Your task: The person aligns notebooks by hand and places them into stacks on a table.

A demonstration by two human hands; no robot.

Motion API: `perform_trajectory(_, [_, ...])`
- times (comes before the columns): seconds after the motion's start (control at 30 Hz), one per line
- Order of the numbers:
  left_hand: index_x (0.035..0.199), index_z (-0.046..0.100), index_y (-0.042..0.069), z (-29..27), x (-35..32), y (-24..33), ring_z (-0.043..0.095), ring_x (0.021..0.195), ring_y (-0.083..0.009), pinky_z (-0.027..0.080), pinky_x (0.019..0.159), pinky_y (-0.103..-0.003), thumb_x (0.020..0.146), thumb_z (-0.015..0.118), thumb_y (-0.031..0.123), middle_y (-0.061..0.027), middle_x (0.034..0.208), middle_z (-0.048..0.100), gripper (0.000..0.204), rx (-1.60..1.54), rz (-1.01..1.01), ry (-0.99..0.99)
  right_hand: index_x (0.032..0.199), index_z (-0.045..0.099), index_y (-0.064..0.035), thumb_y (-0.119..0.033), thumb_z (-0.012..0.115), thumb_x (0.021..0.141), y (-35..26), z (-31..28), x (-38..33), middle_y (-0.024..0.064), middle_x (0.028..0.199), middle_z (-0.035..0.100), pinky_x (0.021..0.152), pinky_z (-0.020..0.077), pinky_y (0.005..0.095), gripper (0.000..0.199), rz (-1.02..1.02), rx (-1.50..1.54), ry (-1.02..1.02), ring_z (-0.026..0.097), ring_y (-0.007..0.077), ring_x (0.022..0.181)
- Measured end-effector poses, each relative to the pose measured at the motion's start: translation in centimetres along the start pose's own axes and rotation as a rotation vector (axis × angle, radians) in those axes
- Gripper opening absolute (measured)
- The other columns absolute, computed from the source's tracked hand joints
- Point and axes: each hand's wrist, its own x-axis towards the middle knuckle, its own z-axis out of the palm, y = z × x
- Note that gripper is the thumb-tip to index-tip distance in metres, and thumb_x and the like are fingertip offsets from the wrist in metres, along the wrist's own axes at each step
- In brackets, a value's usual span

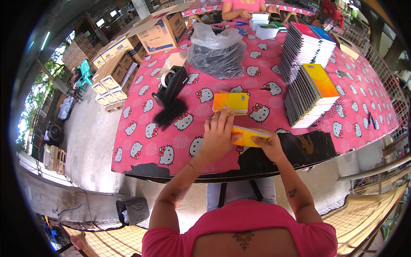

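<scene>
My right hand [269, 143] is closed on a yellow-orange spiral notebook [249, 138], its thumb pressed on the near side. That notebook is tilted just above the table near the front edge. My left hand [219, 133] reaches forward with fingers stretched out. Its fingertips touch the near edge of a second yellow-orange notebook [230, 103], which lies flat, and its thumb rests against the left end of the held one. To the right stands a tall stack of yellow spiral notebooks [309, 97], leaning slightly. What lies beneath my left palm is hidden.
A black tape dispenser [170, 87] and a pile of black spiral coils [170, 113] lie at left. Behind stands a clear plastic bag of dark material [217, 53]. More stacked notebooks [305, 49] rise at back right. Across the table, another person [245, 9] handles white pads.
</scene>
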Motion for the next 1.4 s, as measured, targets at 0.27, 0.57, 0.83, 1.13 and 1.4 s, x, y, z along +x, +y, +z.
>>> perform_trajectory(0.27, [0.148,0.035,-0.003,-0.5,0.0,0.9,0.029,0.147,-0.0360,0.011,0.112,-0.070,0.093,0.051,0.056,-0.0244,0.155,0.034,0.081,0.152,-0.042,0.019,0.122,0.064,0.0029,-0.004,0.066,0.093,-0.5,0.6,0.2,0.0039,0.109,0.068,0.089,0.0499,0.0255,0.031,-0.004,0.102,0.031,0.062,0.0096,0.099])
perform_trajectory(0.57, [0.145,0.039,-0.004,-1.5,2.0,1.5,0.028,0.147,-0.0380,0.017,0.113,-0.065,0.093,0.048,0.059,-0.0234,0.154,0.036,0.082,0.180,0.004,-0.009,0.123,0.061,0.0047,-0.003,0.065,0.093,-2.6,0.7,-0.1,0.0055,0.109,0.068,0.088,0.0524,0.0266,0.032,0.044,0.153,-0.018,0.063,0.0106,0.099])
perform_trajectory(0.83, [0.147,0.036,-0.005,-2.7,2.6,1.6,0.028,0.146,-0.0398,0.020,0.114,-0.062,0.091,0.052,0.058,-0.0259,0.154,0.035,0.085,0.147,0.016,-0.008,0.123,0.062,0.0033,-0.004,0.064,0.094,-3.4,0.4,-0.3,0.0053,0.110,0.069,0.091,0.0516,0.0268,0.030,0.047,0.138,-0.067,0.063,0.0106,0.100])
perform_trajectory(1.13, [0.144,0.037,-0.008,-1.3,-1.2,4.7,0.026,0.146,-0.0444,0.017,0.114,-0.065,0.094,0.049,0.054,-0.0301,0.153,0.033,0.080,-0.013,0.162,-0.149,0.130,0.060,0.0022,0.001,0.063,0.093,-4.0,0.5,-0.7,0.0048,0.117,0.068,0.091,0.0510,0.0264,0.037,0.032,0.124,-0.028,0.062,0.0100,0.104])
perform_trajectory(1.4, [0.144,0.035,-0.011,-0.2,-1.3,5.2,0.025,0.146,-0.0454,0.012,0.115,-0.066,0.096,0.044,0.058,-0.0319,0.153,0.031,0.084,-0.069,0.181,-0.074,0.132,0.058,0.0024,0.003,0.062,0.093,-3.8,0.8,0.1,0.0058,0.121,0.068,0.093,0.0488,0.0259,0.040,-0.108,-0.015,0.020,0.061,0.0104,0.108])
